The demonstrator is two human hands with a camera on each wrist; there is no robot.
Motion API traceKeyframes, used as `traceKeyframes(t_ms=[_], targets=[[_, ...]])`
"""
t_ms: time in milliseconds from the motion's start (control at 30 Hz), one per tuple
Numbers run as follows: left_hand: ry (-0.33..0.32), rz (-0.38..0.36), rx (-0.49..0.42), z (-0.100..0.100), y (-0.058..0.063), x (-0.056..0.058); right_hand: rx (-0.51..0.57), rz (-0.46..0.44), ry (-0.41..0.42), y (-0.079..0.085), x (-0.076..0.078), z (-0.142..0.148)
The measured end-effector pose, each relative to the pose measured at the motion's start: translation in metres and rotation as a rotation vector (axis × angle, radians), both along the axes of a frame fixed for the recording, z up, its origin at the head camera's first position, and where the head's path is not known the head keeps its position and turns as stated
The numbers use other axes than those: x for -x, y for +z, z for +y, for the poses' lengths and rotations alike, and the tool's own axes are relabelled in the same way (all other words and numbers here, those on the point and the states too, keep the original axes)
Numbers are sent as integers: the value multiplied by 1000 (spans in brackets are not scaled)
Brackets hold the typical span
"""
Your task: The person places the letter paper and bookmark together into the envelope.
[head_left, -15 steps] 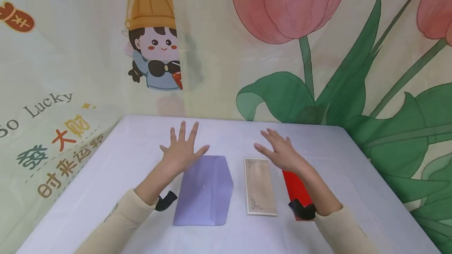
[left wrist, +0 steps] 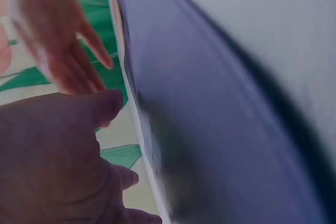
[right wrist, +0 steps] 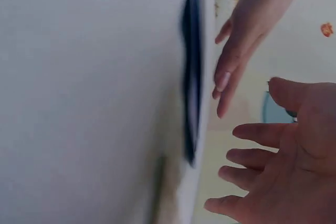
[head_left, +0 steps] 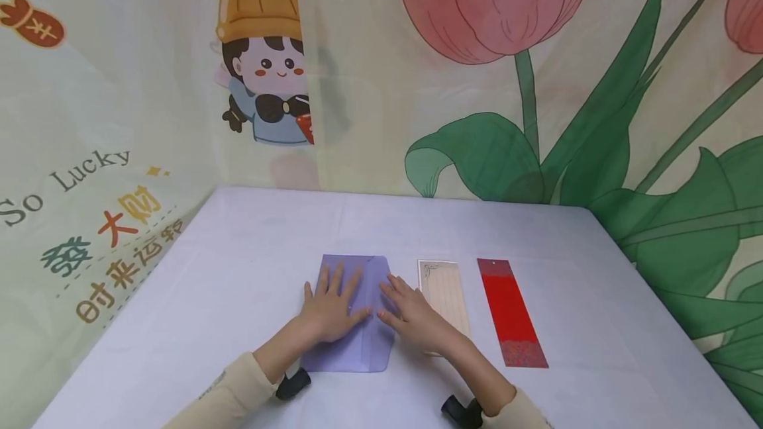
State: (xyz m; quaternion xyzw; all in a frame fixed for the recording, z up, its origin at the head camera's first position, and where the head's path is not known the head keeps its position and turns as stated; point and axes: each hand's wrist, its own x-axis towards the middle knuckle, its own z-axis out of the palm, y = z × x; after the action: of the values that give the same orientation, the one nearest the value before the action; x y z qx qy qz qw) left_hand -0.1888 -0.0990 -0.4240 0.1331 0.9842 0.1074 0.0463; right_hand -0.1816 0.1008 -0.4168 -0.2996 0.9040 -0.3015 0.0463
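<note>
A translucent purple envelope point(head_left: 334, 359) lies flat on the white table, its flap on the right side. Above it my left hand point(head_left: 330, 315) spreads its fingers, palm down; the left wrist view shows the hand point(left wrist: 52, 150) over the purple surface point(left wrist: 178, 77), and contact is hard to tell. My right hand point(head_left: 420, 318) reaches over the flap's right edge, fingers extended and apart. In the right wrist view this hand point(right wrist: 283, 161) holds nothing and appears raised off the table. Part of a wood-grain card point(head_left: 444, 290) with scroll corners is hidden beneath the right forearm.
A long red strip point(head_left: 512, 313) with a small hole at its top lies to the right of the card. The white tabletop point(head_left: 238, 270) meets a printed cloth backdrop point(head_left: 363, 85) at its far edge. Black wrist camera mounts point(head_left: 293, 384) sit under the forearms.
Both hands have come lower and inward toward the envelope. My right hand has moved left, away from the red strip, which now shows fully. The head view has shifted slightly.
</note>
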Motion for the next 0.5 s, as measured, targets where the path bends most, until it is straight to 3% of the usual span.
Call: traceKeyframes(t_ms=[100, 233, 500], targets=[[-16, -31, 5, -2, -6, 0, -93, 27, 19, -13, -1, -3], [-36, -21, 9, -3, -11, 1, -199, 63, 26, -24, -4, -5], [-62, 32, 36, -4, -18, 1, -276, 122, 48, -27, -7, -5]])
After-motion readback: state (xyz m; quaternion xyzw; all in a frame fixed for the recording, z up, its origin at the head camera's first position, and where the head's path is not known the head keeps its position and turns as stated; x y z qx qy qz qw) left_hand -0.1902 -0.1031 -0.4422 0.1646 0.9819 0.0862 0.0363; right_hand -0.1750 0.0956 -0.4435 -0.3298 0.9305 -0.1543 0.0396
